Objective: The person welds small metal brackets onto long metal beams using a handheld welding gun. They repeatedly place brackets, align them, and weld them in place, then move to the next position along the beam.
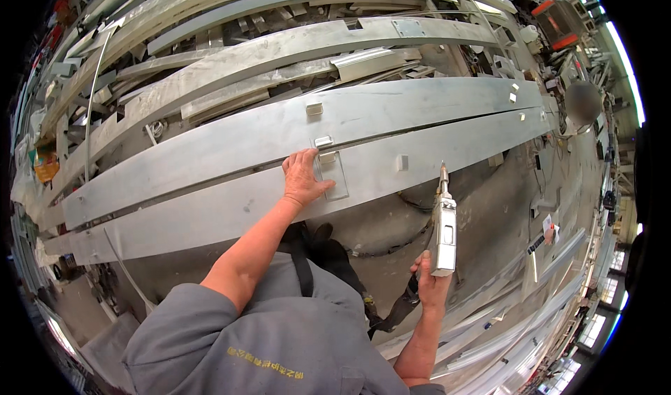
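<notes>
My left hand (304, 178) rests on the nearer of two long grey metal beams (182, 217), thumb spread away from the fingers. Its fingertips and thumb touch a thin rectangular plate (338, 184) lying flat there. A small metal tab (327, 158) stands at that plate's upper part, and another tab (323, 142) sits just beyond, by the gap between the beams. In my right hand (432, 283) is a silver handheld welding gun (444, 231), its narrow nozzle pointing away from me over the near beam's edge. A loose tab (402, 162) lies left of the nozzle.
The farther beam (231, 143) carries one more tab (314, 108). Behind it are piled metal lengths and offcuts (370, 63). A dark cable (391, 252) runs along the floor. Long profiles (517, 304) lie at the lower right. An orange-and-black machine (557, 23) stands far right.
</notes>
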{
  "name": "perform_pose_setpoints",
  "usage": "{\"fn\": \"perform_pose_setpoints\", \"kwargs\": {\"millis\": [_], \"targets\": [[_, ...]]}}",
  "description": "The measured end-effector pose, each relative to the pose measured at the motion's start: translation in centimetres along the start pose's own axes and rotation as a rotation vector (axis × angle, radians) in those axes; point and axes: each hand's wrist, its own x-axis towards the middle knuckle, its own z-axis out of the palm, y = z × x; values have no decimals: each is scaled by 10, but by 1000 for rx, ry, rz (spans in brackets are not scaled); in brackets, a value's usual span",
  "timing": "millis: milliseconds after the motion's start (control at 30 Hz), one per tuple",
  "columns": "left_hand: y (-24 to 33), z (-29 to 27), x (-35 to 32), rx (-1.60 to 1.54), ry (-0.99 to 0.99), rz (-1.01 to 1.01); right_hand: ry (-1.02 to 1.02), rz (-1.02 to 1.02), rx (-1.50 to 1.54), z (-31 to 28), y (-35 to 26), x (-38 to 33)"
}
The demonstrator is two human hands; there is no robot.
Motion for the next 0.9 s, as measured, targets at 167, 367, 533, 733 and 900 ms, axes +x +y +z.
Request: {"fn": "perform_pose_setpoints", "kwargs": {"millis": [167, 367, 533, 733, 900], "targets": [[6, -7, 1, -42, -111, -89, -127, -53, -45, -9, -2, 53], [8, -2, -2, -71, -60, -126, -297, -129, -63, -10, 11, 163], [7, 9, -5, -84, 31, -137, -419, 6, -4, 8, 16, 272], [29, 14, -11, 24, 163, -260, -518, 73, 51, 35, 40, 373], [46, 29, -36, 225, 52, -477, -548, 169, 74, 51, 47, 403]]}}
